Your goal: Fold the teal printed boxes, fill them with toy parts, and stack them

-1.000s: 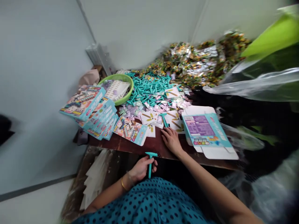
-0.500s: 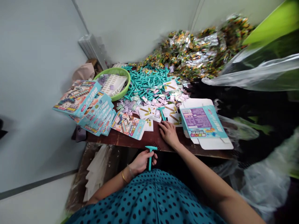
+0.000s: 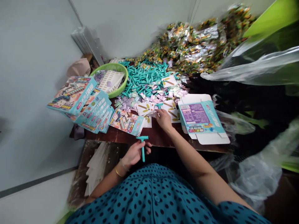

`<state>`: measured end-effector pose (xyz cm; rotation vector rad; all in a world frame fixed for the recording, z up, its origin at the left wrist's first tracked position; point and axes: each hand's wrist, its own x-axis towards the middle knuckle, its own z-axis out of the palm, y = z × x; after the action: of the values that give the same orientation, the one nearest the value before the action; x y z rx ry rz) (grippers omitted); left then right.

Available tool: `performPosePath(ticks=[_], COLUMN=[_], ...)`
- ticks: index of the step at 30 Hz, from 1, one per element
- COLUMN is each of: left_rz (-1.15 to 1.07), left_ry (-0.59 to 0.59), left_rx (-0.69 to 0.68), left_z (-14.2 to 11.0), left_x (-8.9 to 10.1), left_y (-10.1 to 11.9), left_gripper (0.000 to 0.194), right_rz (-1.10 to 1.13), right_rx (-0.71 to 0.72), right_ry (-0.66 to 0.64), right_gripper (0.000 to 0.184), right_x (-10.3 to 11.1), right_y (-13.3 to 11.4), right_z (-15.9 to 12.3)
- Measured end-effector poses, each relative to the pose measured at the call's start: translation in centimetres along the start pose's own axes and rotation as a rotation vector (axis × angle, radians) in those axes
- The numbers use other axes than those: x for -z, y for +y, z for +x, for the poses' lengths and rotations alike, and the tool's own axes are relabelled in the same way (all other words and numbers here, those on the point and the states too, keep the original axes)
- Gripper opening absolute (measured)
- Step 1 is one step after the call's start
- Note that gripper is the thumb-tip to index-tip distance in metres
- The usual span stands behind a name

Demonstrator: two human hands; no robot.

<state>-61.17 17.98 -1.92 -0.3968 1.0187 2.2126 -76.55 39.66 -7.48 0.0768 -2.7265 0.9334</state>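
My left hand [image 3: 134,154] is closed around a turquoise toy hammer [image 3: 143,147], held upright just off the table's front edge with its head on top. Over the printed cards, my right hand [image 3: 164,119] has its fingers curled on a second turquoise toy hammer [image 3: 159,105]. Only that hammer's head shows beyond the fingers; its handle is hidden. White instruction cards [image 3: 143,108] with brick pictures lie around the right hand. To its right is a flattish blue, purple and white box [image 3: 198,116] with open flaps.
A pile of turquoise hammers [image 3: 144,74] lies behind small sachets [image 3: 128,102]. A green basket [image 3: 127,77] holds printed sheets. Printed boxes [image 3: 70,93] are stacked left on the brown table [image 3: 161,141]. Bags of colourful pieces [image 3: 193,46] fill the back; plastic sheeting [image 3: 254,67] hangs right.
My right hand has moved slightly forward, and its fingers have curled over the handle of the hammer on the cards. My left hand still holds its hammer. The camera view has shifted a little.
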Motion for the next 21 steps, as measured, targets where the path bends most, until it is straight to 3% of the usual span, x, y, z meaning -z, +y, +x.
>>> performPosePath(ticks=[3,6,10,12,18,21], left_rz=[-0.023,-0.08,-0.085,-0.027,0.208,0.296], left_ry=[0.028,0.052,0.12,0.138,0.088,0.103], left_rx=[-0.065,-0.118,-0.206,-0.205,-0.222,-0.278], left_z=[-0.5,-0.2,0.7,1.0,1.3,1.2], left_x=[0.1,0.1,-0.7,-1.3,-2.7,-2.6], left_y=[2.0,2.4,0.7,-0.5,-2.0,-1.7], left_gripper=[0.03,0.024,0.021,0.027,0.039,0.035], right_rz=[0.207,0.512,0.893,0.954,0.937,0.888], right_rx=[-0.071,-0.138,-0.23,-0.253,-0.328,-0.228], right_ry=[-0.055,-0.194,-0.528,-0.566,-0.521,-0.629], right_gripper=[0.031,0.032,0.038,0.039,0.038,0.039], right_x=[1.1,2.6,4.1,3.9,3.2,4.3], right_y=[0.3,-1.5,-6.3,-8.2,-8.9,-7.7], right_z=[-3.0,-8.1,-14.7,-16.6,-17.5,-16.2])
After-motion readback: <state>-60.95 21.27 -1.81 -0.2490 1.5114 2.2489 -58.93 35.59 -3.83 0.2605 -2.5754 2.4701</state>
